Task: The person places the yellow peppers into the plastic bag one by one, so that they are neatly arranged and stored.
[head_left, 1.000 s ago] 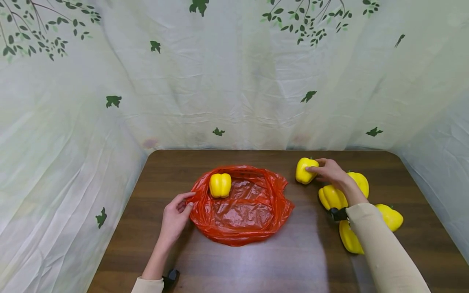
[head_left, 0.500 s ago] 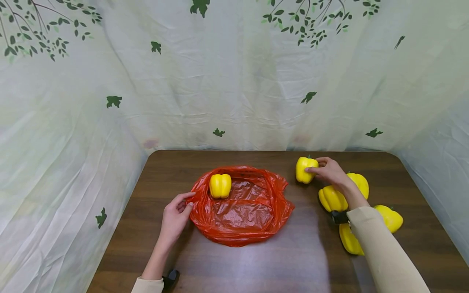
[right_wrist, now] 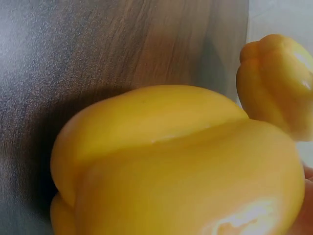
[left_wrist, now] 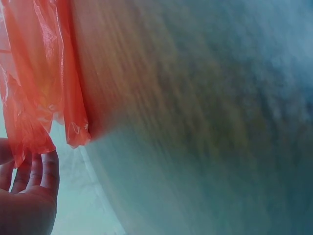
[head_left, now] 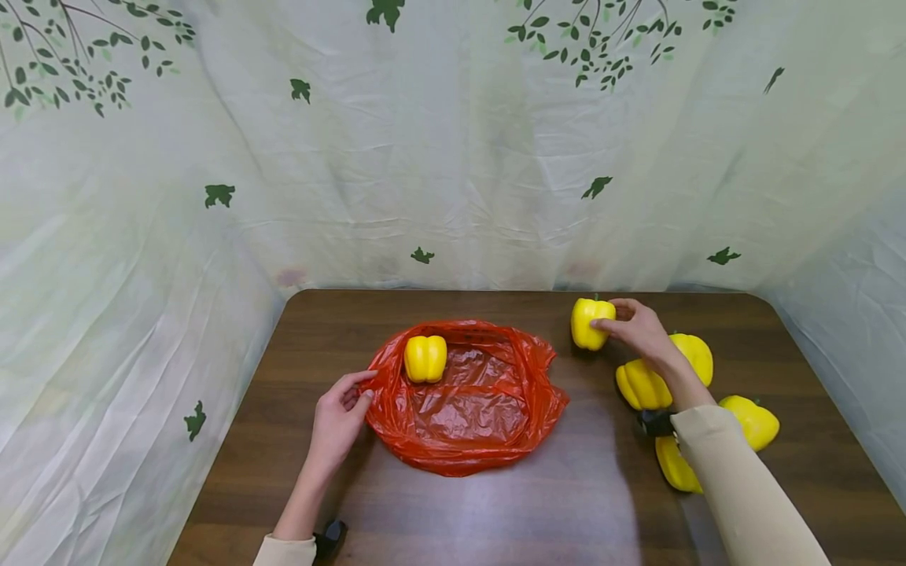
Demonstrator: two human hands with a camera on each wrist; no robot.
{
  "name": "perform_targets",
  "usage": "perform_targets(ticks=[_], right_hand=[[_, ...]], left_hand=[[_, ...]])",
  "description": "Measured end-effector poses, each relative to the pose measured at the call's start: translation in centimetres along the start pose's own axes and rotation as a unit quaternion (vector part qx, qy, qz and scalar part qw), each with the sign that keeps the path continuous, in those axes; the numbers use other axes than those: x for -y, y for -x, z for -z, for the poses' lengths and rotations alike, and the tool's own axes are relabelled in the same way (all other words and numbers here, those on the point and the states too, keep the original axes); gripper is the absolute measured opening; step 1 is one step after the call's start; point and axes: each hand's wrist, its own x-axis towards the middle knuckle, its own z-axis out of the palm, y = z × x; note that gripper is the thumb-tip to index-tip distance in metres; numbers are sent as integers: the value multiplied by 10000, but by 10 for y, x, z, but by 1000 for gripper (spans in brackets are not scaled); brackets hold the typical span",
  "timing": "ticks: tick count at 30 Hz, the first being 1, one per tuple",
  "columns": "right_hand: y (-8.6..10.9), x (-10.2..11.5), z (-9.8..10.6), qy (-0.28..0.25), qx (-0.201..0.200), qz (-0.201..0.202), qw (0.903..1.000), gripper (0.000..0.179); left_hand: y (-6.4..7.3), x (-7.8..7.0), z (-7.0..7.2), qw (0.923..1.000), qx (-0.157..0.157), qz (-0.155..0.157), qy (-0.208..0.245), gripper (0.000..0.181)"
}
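Note:
A red plastic bag [head_left: 470,452] lies spread on the table with its mouth wide and facing up. Inside its far left part sits one yellow bell pepper [head_left: 425,359]. My left hand [head_left: 340,417] pinches the bag's left rim between thumb and fingers; the left wrist view shows the red film [left_wrist: 44,73] hanging at the fingertips. To the right of the bag, near the far table edge, my right hand [head_left: 639,326] grips a second yellow bell pepper [head_left: 589,324], thumb on its near side. That held pepper [right_wrist: 279,85] shows at the right of the right wrist view.
Several more yellow peppers lie under and beside the right forearm: one pepper [head_left: 642,384] by the wrist, another [head_left: 694,355] behind it, others [head_left: 753,420] farther right. The brown wooden table [head_left: 495,519] ends at a pale leaf-print curtain [head_left: 467,157].
The pepper in my right hand has risen slightly, and the right hand with it. My left hand and the red bag stay where they were.

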Motion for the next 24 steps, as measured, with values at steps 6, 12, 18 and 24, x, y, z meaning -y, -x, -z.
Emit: perform_targets(ticks=[6,12,18,24], right_hand=[[5,5,0,134,-26,168,9998,82],[10,11,-2,243,25,309,9992,78],[15,16,-7,333,86,572,9978,76],[16,17,-10,341,85,619,9975,82]], left_hand=[[0,0,0,10000,-27,-49,-26,28],[0,-2,-1,10000,-30,-66,-29,28],[1,-3,-1,9999,-84,-80,-24,28],[1,-3,-1,9999,-84,-73,-23,28]])
